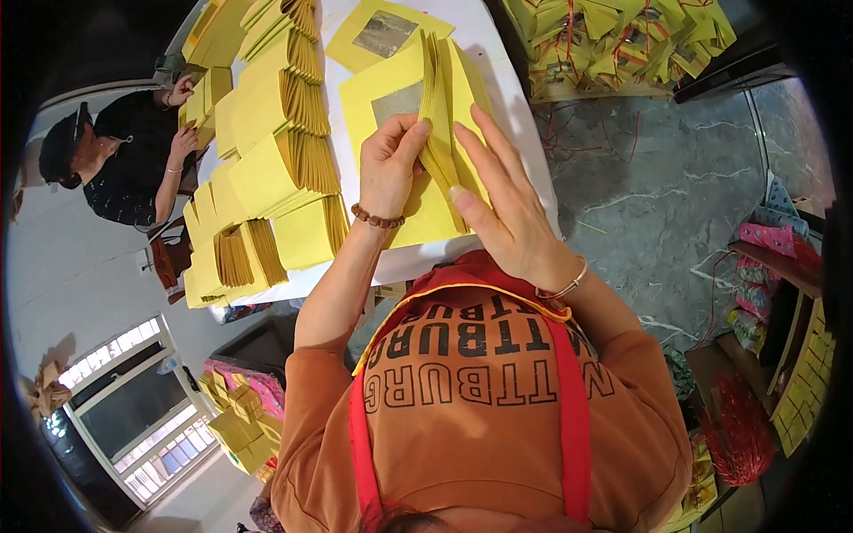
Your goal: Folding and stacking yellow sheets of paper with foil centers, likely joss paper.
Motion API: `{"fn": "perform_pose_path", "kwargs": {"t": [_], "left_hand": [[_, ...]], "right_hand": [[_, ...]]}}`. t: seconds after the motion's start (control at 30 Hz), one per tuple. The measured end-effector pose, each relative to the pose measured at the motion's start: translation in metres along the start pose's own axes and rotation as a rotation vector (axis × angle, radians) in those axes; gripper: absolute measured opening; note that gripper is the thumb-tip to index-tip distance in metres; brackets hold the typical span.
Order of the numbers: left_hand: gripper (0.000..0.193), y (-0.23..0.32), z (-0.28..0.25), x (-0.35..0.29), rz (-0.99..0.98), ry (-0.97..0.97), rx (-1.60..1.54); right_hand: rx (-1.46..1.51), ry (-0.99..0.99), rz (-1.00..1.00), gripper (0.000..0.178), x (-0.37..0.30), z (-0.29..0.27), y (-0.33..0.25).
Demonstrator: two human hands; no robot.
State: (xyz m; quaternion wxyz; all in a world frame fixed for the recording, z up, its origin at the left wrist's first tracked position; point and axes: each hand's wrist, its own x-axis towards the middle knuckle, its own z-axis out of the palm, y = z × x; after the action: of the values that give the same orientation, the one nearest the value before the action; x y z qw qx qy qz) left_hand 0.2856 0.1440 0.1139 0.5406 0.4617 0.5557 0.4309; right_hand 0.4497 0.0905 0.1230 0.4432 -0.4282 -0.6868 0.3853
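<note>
A stack of folded yellow paper sheets point(433, 84) stands partly raised on the white-covered table in front of me. My left hand point(391, 164), wearing a beaded bracelet, is closed on the near-left side of these sheets, thumb against their folded edges. My right hand point(506, 195) has its fingers stretched out and apart over the stack's right side. Its thumb tip touches the lower edge of the folds. Under both hands lie larger yellow sheets point(400, 209). One sheet carries a grey square patch point(397, 104), partly covered by my left hand.
Overlapping rows of folded yellow paper bundles point(267, 164) fill the table's left side. Another person point(124, 164) handles yellow bundles beyond them. At the far right, yellow bundles tied with red string point(613, 44) are piled up. A red tinsel-like bunch point(742, 431) stands at lower right.
</note>
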Motion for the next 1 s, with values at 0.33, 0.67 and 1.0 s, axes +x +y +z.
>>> {"fn": "perform_pose_path", "kwargs": {"t": [0.33, 0.67, 1.0], "left_hand": [[0.015, 0.001, 0.001, 0.0, 0.009, 0.005, 0.021], [0.02, 0.009, 0.006, -0.002, 0.002, -0.042, 0.012], [0.023, 0.009, 0.003, -0.001, -0.022, -0.077, 0.039]], "right_hand": [[0.805, 0.16, 0.214, 0.056, 0.026, 0.02, 0.011], [0.903, 0.205, 0.247, 0.064, 0.036, 0.046, 0.032], [0.975, 0.166, 0.236, 0.066, 0.035, 0.04, 0.025]]}}
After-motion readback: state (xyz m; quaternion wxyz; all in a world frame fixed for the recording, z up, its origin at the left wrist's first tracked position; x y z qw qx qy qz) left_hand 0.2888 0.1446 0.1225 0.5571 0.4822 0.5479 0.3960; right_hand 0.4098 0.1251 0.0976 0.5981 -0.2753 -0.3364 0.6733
